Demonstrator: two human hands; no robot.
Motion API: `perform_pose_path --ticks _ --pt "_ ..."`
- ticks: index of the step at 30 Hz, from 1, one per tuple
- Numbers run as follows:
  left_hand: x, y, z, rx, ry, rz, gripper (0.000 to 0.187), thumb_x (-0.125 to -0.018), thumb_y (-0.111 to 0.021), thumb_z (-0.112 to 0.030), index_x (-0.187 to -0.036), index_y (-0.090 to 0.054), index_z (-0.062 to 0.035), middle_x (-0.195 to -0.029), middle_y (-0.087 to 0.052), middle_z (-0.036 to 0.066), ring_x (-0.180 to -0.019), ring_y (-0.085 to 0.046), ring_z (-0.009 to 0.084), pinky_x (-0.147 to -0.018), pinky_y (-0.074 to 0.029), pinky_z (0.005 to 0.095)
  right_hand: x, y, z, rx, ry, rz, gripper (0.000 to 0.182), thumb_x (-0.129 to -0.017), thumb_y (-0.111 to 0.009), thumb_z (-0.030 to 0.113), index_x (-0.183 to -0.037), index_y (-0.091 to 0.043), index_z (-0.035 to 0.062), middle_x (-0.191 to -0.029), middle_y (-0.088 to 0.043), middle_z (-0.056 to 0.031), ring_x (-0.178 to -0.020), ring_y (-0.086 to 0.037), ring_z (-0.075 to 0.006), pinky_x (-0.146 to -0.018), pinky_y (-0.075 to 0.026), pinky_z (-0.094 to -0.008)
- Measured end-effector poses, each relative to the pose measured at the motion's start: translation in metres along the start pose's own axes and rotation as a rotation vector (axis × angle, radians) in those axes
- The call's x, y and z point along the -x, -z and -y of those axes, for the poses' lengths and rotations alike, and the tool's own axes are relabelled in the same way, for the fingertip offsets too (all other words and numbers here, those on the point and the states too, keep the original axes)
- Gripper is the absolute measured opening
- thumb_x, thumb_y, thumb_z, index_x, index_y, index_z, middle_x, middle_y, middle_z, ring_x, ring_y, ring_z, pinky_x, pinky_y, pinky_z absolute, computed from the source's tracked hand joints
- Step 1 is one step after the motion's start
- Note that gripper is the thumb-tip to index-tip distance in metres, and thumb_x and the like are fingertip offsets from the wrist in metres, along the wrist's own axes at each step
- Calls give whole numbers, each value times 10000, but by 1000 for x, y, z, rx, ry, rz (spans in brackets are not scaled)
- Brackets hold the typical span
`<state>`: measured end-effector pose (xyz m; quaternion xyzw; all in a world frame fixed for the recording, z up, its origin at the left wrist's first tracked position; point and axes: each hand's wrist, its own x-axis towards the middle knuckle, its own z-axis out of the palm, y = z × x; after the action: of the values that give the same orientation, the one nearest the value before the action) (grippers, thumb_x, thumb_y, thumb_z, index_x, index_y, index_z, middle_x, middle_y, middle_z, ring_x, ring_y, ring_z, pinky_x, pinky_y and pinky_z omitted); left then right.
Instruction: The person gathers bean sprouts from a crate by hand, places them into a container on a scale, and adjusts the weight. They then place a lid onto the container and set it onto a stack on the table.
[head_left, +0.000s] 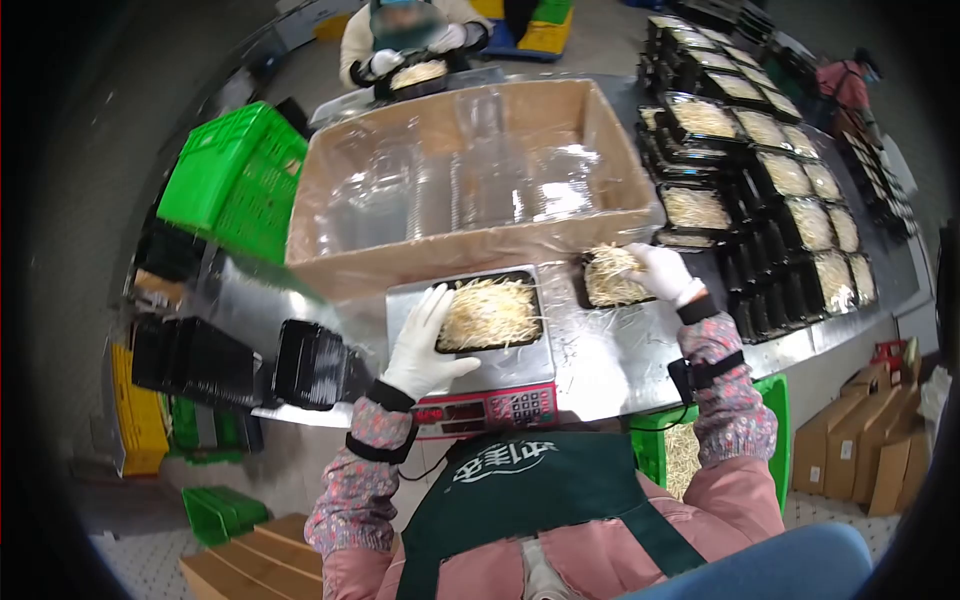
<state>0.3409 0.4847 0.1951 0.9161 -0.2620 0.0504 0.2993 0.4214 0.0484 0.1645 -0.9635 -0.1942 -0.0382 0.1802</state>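
My left hand (420, 345), in a white glove, rests with its fingers spread against the left edge of a black tray (490, 313) heaped with pale sprouts. That tray sits on a scale (520, 407) with a red front panel and keypad. To the right, my right hand (663, 274), also gloved, has its fingertips in the sprouts of a smaller-looking black tray (612, 278) on the metal table. Its fingers are bent together around some sprouts.
Behind the trays stands a large cardboard box (470, 240) of clear plastic lids. Packed sprout trays (790, 175) are stacked at the right. Empty black trays (305, 365) and a green crate (235, 180) are at the left. A co-worker (415, 40) holds a tray across the table.
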Motion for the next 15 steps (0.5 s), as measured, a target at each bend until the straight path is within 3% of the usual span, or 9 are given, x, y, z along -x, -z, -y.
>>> perform_pose_path --ticks 1,3,5,6,9,10,13,15 --pt "-2 0 -1 14 20 4 1006 -625 -868 -299 -1440 -357 -4 -1456 -393 220 -1379 -339 389 -1153 -279 443 -1 -9 -10 47 25 -10 407 -819 -698 312 -1136 -632 64 -973 -684 -159 -878 -662 -349 -775 -530 -413" --pt "-5 -5 0 34 8 -10 1005 -628 -867 -288 -1441 -352 -1 -1457 -391 223 -1382 -336 388 -1155 -276 442 -7 -27 -24 119 -30 182 528 -805 -712 350 -1239 -585 78 -1067 -662 -150 -957 -650 -332 -825 -523 -412" --pt "-9 -8 0 48 19 -24 1004 -630 -866 -277 -1443 -347 2 -1458 -389 226 -1385 -333 388 -1156 -273 441 -8 -47 -32 84 -41 207 741 -747 -773 381 -1362 -490 79 -1178 -607 -194 -1063 -604 -367 -897 -497 -425" --pt "-10 -9 -2 47 25 -21 1007 -630 -865 -272 -1444 -342 5 -1459 -386 230 -1388 -330 389 -1157 -272 441 -10 -49 -28 100 -165 279 887 -699 -807 384 -1434 -406 88 -1269 -554 -211 -1128 -567 -381 -954 -471 -437" --pt "-4 -4 1 44 60 -11 1023 -625 -865 -277 -1448 -327 7 -1465 -374 240 -1395 -317 395 -1159 -267 442 -6 -47 -24 161 -129 246 882 -676 -822 366 -1409 -440 59 -1301 -540 -211 -1143 -562 -384 -971 -466 -437" --pt "-1 1 2 21 83 -6 1032 -621 -866 -288 -1449 -325 5 -1469 -368 240 -1398 -311 396 -1160 -266 440 -2 -47 -23 167 -50 94 841 -671 -829 328 -1377 -479 35 -1290 -556 -209 -1165 -556 -375 -987 -459 -424" --pt "5 5 8 -13 112 8 1066 -602 -870 -319 -1456 -312 -9 -1480 -350 236 -1412 -284 394 -1163 -253 454 -2 -28 11 -107 -68 -76 709 -737 -794 328 -1325 -533 28 -1271 -584 -210 -1182 -557 -328 -1002 -450 -404" --pt "-4 2 0 -102 -24 67 1116 -584 -883 -295 -1477 -279 -7 -1491 -333 241 -1415 -276 404 -1160 -254 457 -1 -24 55 -286 40 -77 677 -771 -770 326 -1328 -528 26 -1253 -592 -217 -1171 -566 -334 -996 -453 -401"
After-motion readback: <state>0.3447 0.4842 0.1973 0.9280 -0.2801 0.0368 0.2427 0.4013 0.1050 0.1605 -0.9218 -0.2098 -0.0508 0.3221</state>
